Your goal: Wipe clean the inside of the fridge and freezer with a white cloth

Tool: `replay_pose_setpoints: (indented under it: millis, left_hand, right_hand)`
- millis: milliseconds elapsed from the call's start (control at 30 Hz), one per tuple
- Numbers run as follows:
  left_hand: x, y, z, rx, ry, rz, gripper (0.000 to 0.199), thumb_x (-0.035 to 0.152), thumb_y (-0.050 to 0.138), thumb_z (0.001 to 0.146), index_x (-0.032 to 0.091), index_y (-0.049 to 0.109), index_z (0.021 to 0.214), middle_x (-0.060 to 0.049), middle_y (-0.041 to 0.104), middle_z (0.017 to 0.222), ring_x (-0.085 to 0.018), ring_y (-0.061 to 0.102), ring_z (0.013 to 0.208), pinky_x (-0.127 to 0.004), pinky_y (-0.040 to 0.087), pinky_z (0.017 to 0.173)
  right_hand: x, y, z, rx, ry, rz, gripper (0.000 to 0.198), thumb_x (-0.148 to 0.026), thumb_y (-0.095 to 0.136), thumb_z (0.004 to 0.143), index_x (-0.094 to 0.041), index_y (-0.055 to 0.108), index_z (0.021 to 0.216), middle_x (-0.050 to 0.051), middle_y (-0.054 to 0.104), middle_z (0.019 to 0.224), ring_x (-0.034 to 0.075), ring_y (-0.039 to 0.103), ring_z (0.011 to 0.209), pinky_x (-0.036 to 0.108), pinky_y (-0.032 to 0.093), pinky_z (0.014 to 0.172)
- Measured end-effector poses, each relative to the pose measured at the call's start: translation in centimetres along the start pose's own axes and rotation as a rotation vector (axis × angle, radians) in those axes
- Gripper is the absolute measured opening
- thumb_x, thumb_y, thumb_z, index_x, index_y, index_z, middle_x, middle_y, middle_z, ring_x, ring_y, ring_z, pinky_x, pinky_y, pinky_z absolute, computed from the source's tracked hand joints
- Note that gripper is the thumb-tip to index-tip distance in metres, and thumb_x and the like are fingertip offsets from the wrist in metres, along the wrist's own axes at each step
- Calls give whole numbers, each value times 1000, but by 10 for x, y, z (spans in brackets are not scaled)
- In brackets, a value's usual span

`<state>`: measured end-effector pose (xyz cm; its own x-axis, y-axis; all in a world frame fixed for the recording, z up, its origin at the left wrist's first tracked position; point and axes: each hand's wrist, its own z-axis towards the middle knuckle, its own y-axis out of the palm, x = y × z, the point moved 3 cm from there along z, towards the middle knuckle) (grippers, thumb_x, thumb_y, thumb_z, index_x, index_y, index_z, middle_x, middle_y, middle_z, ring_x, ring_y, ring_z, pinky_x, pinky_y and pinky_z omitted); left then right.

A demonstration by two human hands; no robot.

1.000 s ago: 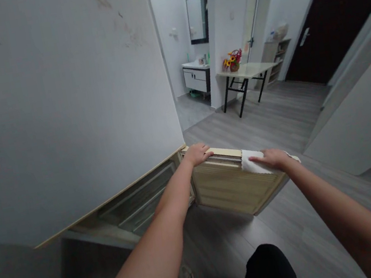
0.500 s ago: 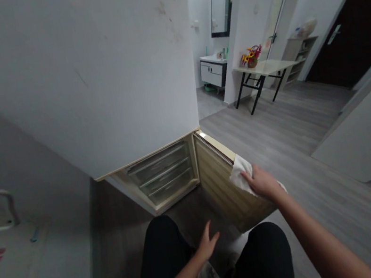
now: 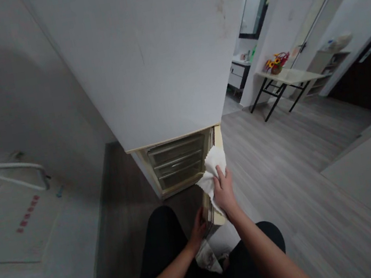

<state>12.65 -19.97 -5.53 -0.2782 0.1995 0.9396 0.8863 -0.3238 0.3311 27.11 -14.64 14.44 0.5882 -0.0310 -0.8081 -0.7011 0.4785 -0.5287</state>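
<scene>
The lower freezer door point(image 3: 218, 137) of a white refrigerator point(image 3: 158, 67) stands partly open, its edge towards me. My right hand point(image 3: 224, 192) holds a crumpled white cloth point(image 3: 215, 158) against the upper edge of this door. Lower down, my left hand point(image 3: 198, 227) grips the door's inner side near its free corner, fingertips partly hidden. Inside the open compartment point(image 3: 178, 161) are clear drawers stacked one above another.
My dark-trousered knees point(image 3: 163, 229) flank the door. At left, a bent white metal rack point(image 3: 14, 167) is beside a wall panel with red writing point(image 3: 28, 214). Behind on the right are a folding table point(image 3: 291, 76) with a flower basket point(image 3: 276, 64) and a dark door point(image 3: 370, 68).
The freezer door has swung partway towards closed. My right hand moved left with the cloth; my left hand, open before, has come onto the door. The view has turned left.
</scene>
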Motion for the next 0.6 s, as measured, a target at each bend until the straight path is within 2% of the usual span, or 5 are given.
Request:
replay_pose_setpoints:
  millis: [133, 233, 333, 433, 600]
  left_hand:
    - [24, -28, -9, 114, 47, 106, 114, 74, 80, 57, 23, 42, 151, -17, 46, 157, -42, 40, 147, -56, 29, 124]
    - [42, -50, -4, 324, 88, 307, 107, 60, 84, 58, 25, 40, 149, -15, 53, 151, -38, 46, 142, -53, 35, 122]
    - [61, -78, 7, 482, 125, 442, 99, 58, 83, 59, 22, 42, 142, -16, 58, 142, -37, 52, 137, -51, 40, 119]
    - [80, -112, 19, 606, 134, 500, 93, 60, 84, 56, 19, 47, 131, -17, 61, 133, -35, 59, 128, -51, 47, 111]
    - [118, -164, 49, 737, 116, 576, 68, 65, 74, 70, 18, 55, 117, -12, 69, 109, -31, 69, 104, -48, 57, 93]
  right_hand:
    - [7, 21, -3, 97, 62, 298, 53, -45, 36, 97, -14, 61, 132, 16, 51, 145, 23, 46, 140, 40, 33, 120]
    - [28, 36, -20, 36, 398, 600, 51, -51, 46, 90, -13, 62, 120, 12, 68, 120, 23, 65, 112, 36, 52, 100]
    - [54, 42, -55, -99, 684, 889, 57, -58, 67, 76, -15, 63, 114, 9, 73, 113, 25, 70, 102, 32, 58, 84]
    - [88, 18, -95, -74, 831, 958, 60, -55, 82, 63, -18, 66, 107, 7, 76, 106, 27, 72, 100, 32, 60, 80]
    - [154, -59, -140, -18, 1161, 921, 44, -59, 78, 61, -20, 73, 82, 12, 76, 89, 37, 74, 90, 44, 62, 71]
